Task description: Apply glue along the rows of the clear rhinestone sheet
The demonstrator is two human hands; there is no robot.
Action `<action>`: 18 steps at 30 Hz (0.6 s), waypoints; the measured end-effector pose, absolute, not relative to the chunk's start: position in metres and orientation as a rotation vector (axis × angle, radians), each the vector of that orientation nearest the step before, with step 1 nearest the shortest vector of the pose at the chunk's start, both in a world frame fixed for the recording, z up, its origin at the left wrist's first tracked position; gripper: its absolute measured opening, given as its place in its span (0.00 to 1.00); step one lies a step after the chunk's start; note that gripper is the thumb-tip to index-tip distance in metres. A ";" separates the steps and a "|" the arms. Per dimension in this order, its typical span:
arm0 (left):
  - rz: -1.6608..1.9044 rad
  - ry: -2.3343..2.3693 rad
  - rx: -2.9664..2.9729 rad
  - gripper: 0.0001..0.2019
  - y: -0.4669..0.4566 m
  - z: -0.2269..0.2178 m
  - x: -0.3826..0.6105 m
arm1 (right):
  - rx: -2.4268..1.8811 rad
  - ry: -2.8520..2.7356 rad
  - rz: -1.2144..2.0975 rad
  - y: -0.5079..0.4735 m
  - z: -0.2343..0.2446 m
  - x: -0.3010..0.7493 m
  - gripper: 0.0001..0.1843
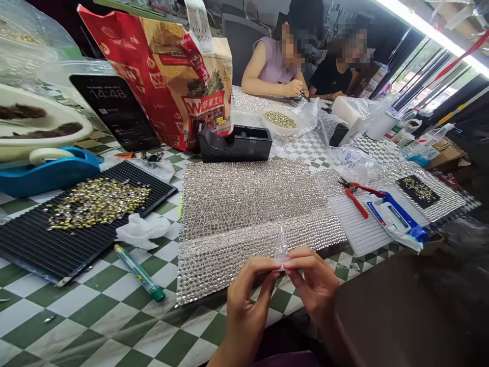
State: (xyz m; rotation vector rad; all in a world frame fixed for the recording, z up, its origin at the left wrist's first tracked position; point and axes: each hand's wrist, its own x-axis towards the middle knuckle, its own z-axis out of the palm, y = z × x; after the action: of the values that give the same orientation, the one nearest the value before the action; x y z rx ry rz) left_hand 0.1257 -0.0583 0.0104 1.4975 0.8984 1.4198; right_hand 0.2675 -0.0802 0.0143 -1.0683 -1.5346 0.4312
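Clock positions are taken from the held item, twelve pointing away from the wearer. The item, a clear, pointed plastic-film cone [281, 243], stands tip toward twelve at the near edge of a silver, stone-studded rectangular sheet [244, 199]. Left hand [247, 293] and right hand [316, 283] pinch its whitish wide end, fingers narrow and nearly meeting. Whether the tip touches the sheet, or the cone contains anything, cannot be determined.

Risks, as judged: uneven pull between the hands could crease or split the thin film; a slack pinch could let it unroll or slip. A wide left sweep could scatter the loose gold-and-silver stone pile [99, 204], between nine and ten on a black, ridged flat tray [23, 239], since no raised wall appears to contain it. The green-capped, translucent cylindrical tube [139, 272], just below nine, could roll if knocked.

Edges and room: the sheet's near edge passes behind both hands, a snag point for knuckles. At two o'clock, red-handled metal pliers [357, 201] and a blue-and-white soft plastic packet [399, 216] restrict the right hand. At four, the green-and-white checked tabletop [95, 326] ends close by, so a dropped cone could leave it. The broadest working room lies toward eight.
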 end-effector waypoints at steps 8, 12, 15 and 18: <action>1.398 0.903 1.437 0.03 -0.058 0.008 0.125 | -1.097 -1.526 0.415 -0.080 0.014 0.266 0.13; 1.392 0.921 1.422 0.03 -0.059 0.007 0.125 | -1.100 -1.533 0.396 -0.080 0.014 0.265 0.14; 1.384 0.938 1.420 0.03 -0.058 0.006 0.125 | -1.096 -1.531 0.388 -0.080 0.014 0.265 0.15; 1.390 0.953 1.403 0.03 -0.058 0.005 0.126 | -1.090 -1.510 0.396 -0.078 0.012 0.262 0.14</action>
State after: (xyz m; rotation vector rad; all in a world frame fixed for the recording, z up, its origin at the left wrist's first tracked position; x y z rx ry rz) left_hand 0.1258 -0.0582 0.0054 1.4033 0.9529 1.3900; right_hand 0.2623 -0.0784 0.0123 -1.0901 -1.5103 0.3963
